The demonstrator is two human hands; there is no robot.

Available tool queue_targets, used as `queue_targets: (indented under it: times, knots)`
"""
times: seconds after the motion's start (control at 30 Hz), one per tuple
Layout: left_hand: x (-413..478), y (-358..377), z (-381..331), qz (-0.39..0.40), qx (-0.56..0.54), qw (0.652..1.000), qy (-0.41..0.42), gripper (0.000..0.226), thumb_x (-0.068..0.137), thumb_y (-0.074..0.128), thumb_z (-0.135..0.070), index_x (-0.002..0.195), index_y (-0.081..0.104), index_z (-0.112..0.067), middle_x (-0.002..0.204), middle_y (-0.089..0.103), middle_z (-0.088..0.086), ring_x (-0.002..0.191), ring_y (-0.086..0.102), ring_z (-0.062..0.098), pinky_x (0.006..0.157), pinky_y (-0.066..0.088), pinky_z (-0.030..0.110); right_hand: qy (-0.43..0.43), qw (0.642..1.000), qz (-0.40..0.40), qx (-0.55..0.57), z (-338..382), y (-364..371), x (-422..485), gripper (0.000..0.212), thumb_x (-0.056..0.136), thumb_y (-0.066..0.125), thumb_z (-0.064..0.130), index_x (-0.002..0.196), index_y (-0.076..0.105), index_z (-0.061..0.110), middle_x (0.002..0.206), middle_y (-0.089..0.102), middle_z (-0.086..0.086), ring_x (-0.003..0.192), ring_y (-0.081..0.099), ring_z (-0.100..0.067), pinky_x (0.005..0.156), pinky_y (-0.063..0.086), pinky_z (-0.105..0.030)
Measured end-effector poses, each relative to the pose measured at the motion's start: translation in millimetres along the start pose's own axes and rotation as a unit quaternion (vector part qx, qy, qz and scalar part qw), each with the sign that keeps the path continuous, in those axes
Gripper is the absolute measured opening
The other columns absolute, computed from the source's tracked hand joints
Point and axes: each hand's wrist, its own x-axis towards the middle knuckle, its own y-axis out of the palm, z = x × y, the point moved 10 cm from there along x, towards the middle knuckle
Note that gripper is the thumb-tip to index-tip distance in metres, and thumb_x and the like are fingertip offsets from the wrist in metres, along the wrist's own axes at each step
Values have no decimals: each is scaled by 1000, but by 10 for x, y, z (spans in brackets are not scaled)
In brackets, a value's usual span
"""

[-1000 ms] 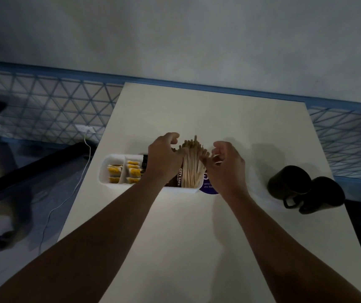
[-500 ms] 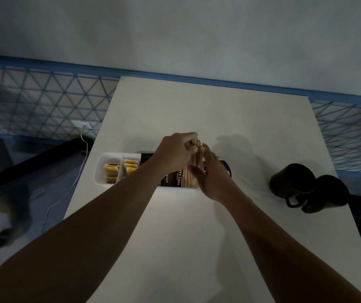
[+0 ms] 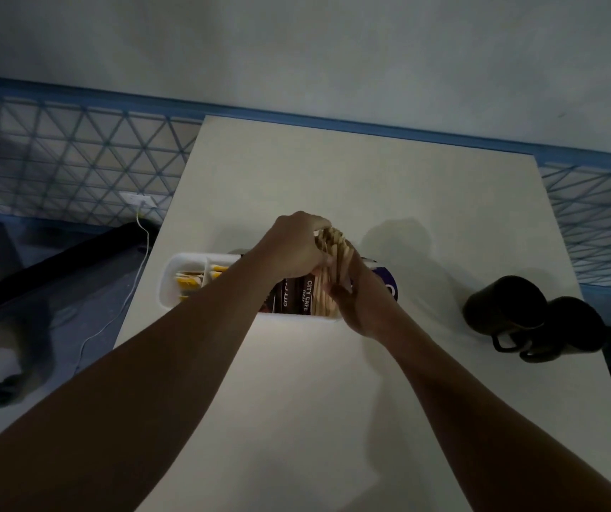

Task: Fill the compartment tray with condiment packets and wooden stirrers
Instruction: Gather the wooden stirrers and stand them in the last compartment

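Note:
A white compartment tray [image 3: 169,286] lies on the pale table [image 3: 333,400]. Its left compartments hold yellow packets [image 3: 188,282]; dark brown packets [image 3: 296,299] marked CITY CAFE stand in the middle. A bundle of wooden stirrers [image 3: 328,275] stands upright at the tray's right end. My left hand [image 3: 293,249] closes over the top of the bundle from the left. My right hand [image 3: 365,301] presses against its right side, fingers wrapped around it. The tray's right end is hidden by my hands.
A purple packet [image 3: 389,286] lies just right of the tray, partly under my right wrist. Two dark mugs [image 3: 529,319] stand near the table's right edge. A white cable [image 3: 126,290] hangs off the left side. A wall stands behind the table.
My two hands, apart on either side of the stirrers a second ago, have come together and closed around the bundle, which is now gathered tighter.

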Motion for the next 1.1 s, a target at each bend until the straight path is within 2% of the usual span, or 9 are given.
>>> queue_targets:
  times: [0.07, 0.1, 0.2, 0.3, 0.4, 0.57, 0.73, 0.9, 1.1]
  knots:
    - [-7, -30, -13, -25, -8, 1000, 14, 56, 79, 78, -19, 131, 59, -21, 123, 64, 9, 104, 64, 25, 90, 50, 29, 3, 1000, 0, -4, 20, -4, 4, 60, 99, 54, 9, 152, 28, 19, 130, 55, 5, 123, 51, -11, 92, 38, -12]
    - [-12, -48, -13, -39, -16, 999, 21, 52, 78, 79, -19, 127, 62, -22, 119, 66, 8, 100, 64, 22, 85, 49, 27, 2, 1000, -3, -5, 28, -10, 10, 59, 99, 53, 5, 151, 30, 20, 133, 56, 4, 125, 52, -12, 94, 40, -14]
    - [-46, -84, -14, -66, -45, 996, 34, 46, 75, 81, -18, 118, 67, -23, 105, 70, 5, 86, 65, 15, 74, 53, 23, -25, 999, -26, -8, 64, -32, 0, 67, 93, 53, -1, 151, 30, 24, 142, 53, 0, 131, 52, -21, 107, 46, -40]
    - [-80, -108, -31, -79, -72, 993, 40, 42, 74, 80, -12, 113, 68, -21, 99, 70, 6, 80, 69, 19, 76, 60, 34, -39, 998, -45, -34, 121, -76, -23, 73, 93, 53, 0, 155, 24, 23, 145, 48, -4, 132, 49, -25, 107, 45, -47]
    - [-105, -132, -53, -89, -69, 993, 41, 43, 75, 78, -8, 115, 68, -20, 105, 69, 7, 78, 70, 20, 76, 60, 32, -44, 997, -44, -48, 137, -76, -44, 71, 94, 53, 0, 155, 23, 20, 144, 49, -7, 131, 50, -28, 106, 45, -50]
    - [-93, -143, 40, -81, -61, 995, 15, 61, 75, 81, -14, 131, 58, -18, 124, 61, 10, 95, 68, 28, 89, 55, 37, 8, 999, -38, -32, -22, -82, -42, 77, 93, 55, 3, 157, 16, 21, 149, 46, -6, 134, 49, -28, 104, 49, -47]
    - [-56, -160, 107, -98, -30, 995, 11, 51, 78, 79, -14, 126, 62, -12, 117, 67, 12, 81, 70, 23, 75, 57, 27, 18, 999, -28, 10, 6, -125, -63, 92, 97, 55, 5, 157, -8, 34, 159, 35, -5, 139, 44, -29, 101, 50, -55]
    - [-39, -121, 61, -113, 13, 993, 37, 24, 82, 69, -10, 103, 74, -19, 83, 74, 4, 74, 69, 22, 75, 59, 34, -22, 999, -34, -8, 123, -79, -45, 85, 100, 52, 8, 159, -4, 31, 161, 31, 0, 145, 36, -21, 107, 32, -28]
    - [-105, -201, 102, -120, -54, 991, 28, 46, 81, 75, -13, 126, 64, -14, 110, 72, 6, 66, 62, 13, 84, 57, 31, -16, 999, -30, 7, 61, -56, -54, 97, 98, 58, 8, 156, -16, 30, 160, 34, -2, 143, 39, -24, 102, 33, -28]
